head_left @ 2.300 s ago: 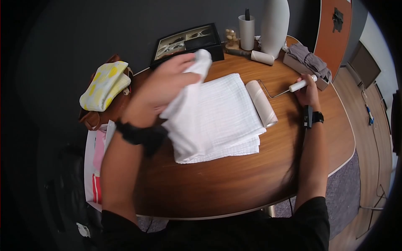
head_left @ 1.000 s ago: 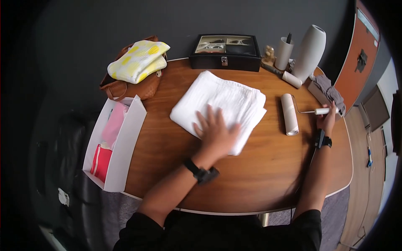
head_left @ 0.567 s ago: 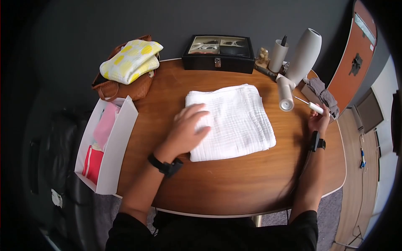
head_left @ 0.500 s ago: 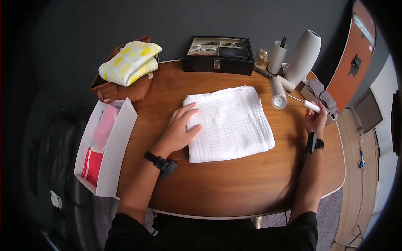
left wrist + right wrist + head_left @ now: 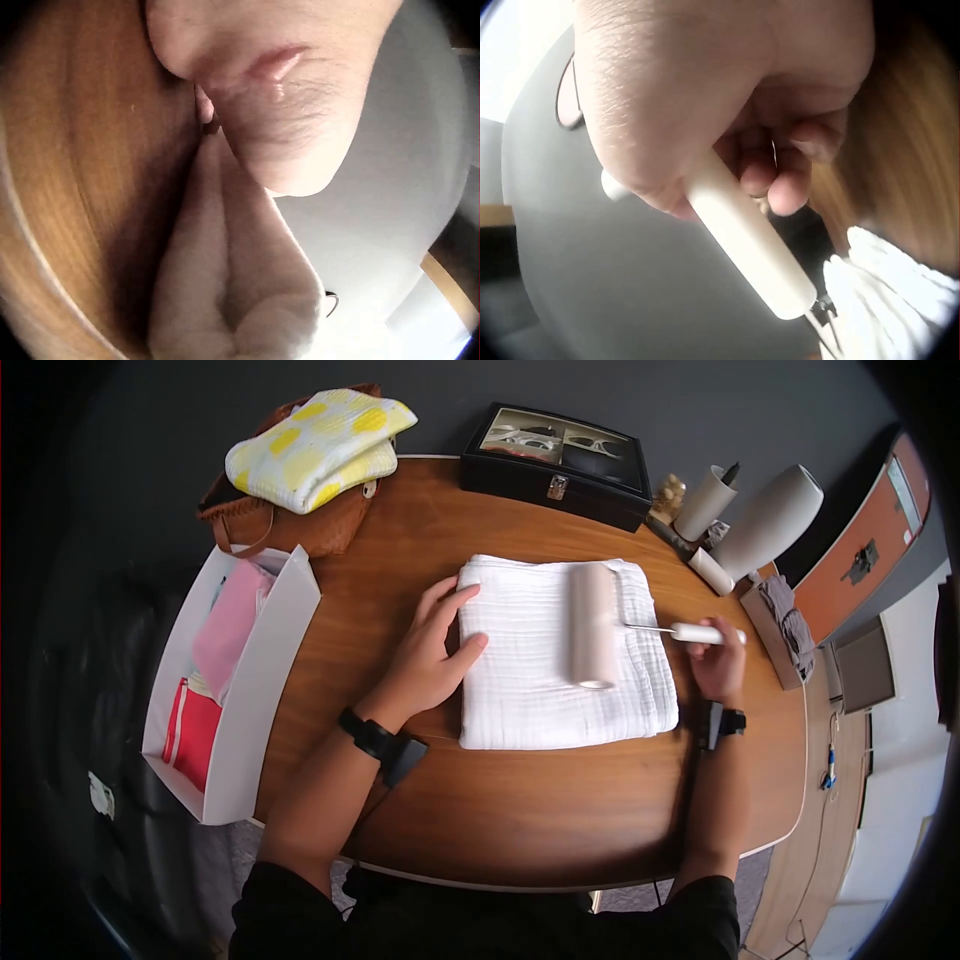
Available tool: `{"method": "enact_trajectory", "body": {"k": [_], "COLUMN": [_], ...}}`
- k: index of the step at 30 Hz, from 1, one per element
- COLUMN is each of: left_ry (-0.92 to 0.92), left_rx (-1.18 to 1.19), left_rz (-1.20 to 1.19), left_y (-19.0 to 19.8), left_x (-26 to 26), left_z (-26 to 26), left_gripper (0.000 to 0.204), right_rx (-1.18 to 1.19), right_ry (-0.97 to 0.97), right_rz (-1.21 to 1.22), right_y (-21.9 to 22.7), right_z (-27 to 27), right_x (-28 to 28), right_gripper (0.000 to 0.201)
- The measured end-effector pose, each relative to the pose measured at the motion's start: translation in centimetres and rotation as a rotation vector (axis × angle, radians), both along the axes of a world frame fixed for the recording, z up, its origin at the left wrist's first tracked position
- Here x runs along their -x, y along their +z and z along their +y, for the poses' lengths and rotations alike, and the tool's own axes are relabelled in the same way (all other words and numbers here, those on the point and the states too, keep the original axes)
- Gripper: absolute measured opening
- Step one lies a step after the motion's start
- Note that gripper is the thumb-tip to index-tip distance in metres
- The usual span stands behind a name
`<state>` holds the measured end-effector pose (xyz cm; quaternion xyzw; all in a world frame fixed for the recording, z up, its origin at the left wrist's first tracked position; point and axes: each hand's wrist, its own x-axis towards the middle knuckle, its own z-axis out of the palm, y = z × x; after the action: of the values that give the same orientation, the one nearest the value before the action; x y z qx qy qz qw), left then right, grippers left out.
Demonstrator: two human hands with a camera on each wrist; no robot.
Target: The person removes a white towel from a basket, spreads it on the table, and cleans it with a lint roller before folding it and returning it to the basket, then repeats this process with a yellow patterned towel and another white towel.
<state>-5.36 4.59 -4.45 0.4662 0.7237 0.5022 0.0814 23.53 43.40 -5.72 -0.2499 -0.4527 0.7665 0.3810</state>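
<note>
A folded white cloth (image 5: 520, 680) lies on the wooden table in front of me. Along its left edge rests my left hand (image 5: 420, 665), fingers and thumb spread over the border. Folds of the cloth (image 5: 232, 277) show below this hand in the left wrist view. My right hand (image 5: 722, 668) grips the white handle of a lint roller (image 5: 594, 630), whose pale, blurred roll lies over the right half of the cloth. In the right wrist view the handle (image 5: 750, 240) passes under the thumb, near the cloth's stacked layers (image 5: 892, 292).
A white box (image 5: 250, 700) with pink and red cloths stands left. Behind it, a yellow-spotted cloth (image 5: 310, 450) sits on a brown bag (image 5: 335, 535). A black glasses case (image 5: 555, 465), a white vase (image 5: 770, 525) and a box of grey cloth (image 5: 775, 625) line the back.
My left hand has laid down the white cloth, smoothed it and shifted to its left edge. My right hand has lifted the lint roller and brought it left over the cloth.
</note>
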Motion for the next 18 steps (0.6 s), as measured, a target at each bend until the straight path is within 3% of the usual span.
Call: {"method": "enact_trajectory", "body": {"k": [5,8,10,12,14,18], "left_ry": [-0.021,-0.017,-0.006,-0.002,-0.004,0.003], "left_rx": [-0.032,-0.004,0.013,0.020,0.019,0.064], "left_rz": [-0.069,-0.075,-0.052,-0.050,-0.070,-0.052], "left_y": [-0.4,-0.2,0.0,-0.1,-0.4,-0.3], "left_x": [0.6,0.6,0.6,0.6,0.7,0.7], "left_z": [0.3,0.5,0.5,0.6,0.6,0.5], "left_gripper": [0.050,0.047,0.047,0.048,0.048,0.049], "right_rx": [-0.006,-0.040,-0.011,-0.120,-0.148,-0.082], "right_ry": [-0.150,-0.098,-0.081,0.194,0.177,0.150], "right_rz": [0.163,0.151,0.063,-0.027,-0.253,-0.223], "right_y": [0.0,0.0,-0.2,-0.3,1.5,1.5], "right_z": [3.6,3.2,2.1,0.2,-3.6,-5.3], "right_x": [-5.3,-5.4,-3.9,-2.0,0.7,2.7], "right_gripper": [0.017,0.018,0.024,0.033,0.033,0.029]}}
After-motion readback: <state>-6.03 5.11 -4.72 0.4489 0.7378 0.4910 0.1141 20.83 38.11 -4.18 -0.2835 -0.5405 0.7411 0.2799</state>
